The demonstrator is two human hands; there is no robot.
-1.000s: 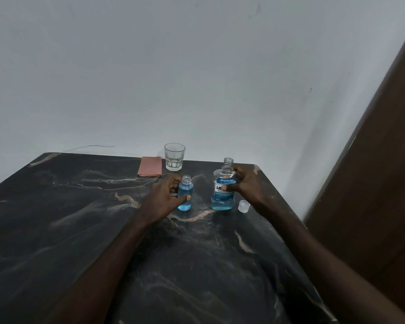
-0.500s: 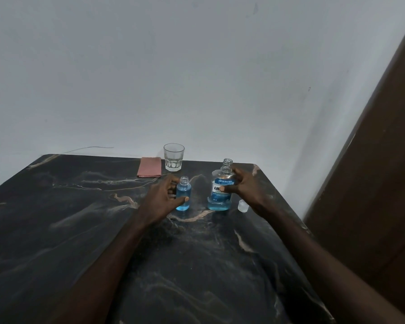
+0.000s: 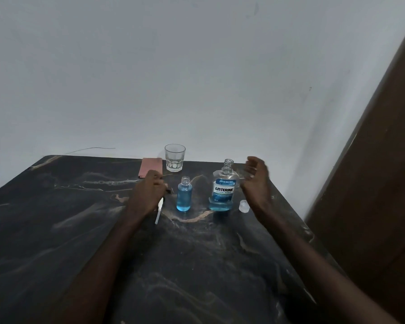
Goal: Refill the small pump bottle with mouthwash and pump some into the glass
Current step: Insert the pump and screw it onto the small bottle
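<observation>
The small bottle (image 3: 184, 195) stands uncapped on the dark marble table (image 3: 197, 265), nearly full of blue mouthwash. To its left, my left hand (image 3: 149, 195) is closed on the dark pump head, whose white dip tube (image 3: 159, 211) slants down from under my palm to the tabletop. The large Listerine bottle (image 3: 224, 190) stands open to the right, about a third full. My right hand (image 3: 255, 181) hovers just right of it with fingers apart, touching nothing. The empty glass (image 3: 175, 157) stands behind the small bottle near the wall.
A clear bottle cap (image 3: 243, 206) lies on the table below my right hand. A folded pink cloth (image 3: 150, 168) lies left of the glass. The table's right edge runs close to a brown wooden door (image 3: 372, 183). A white wall backs the table.
My left hand let go of the small bottle and shifted left onto the pump head. My right hand released the large bottle and pulled away to the right, fingers spread.
</observation>
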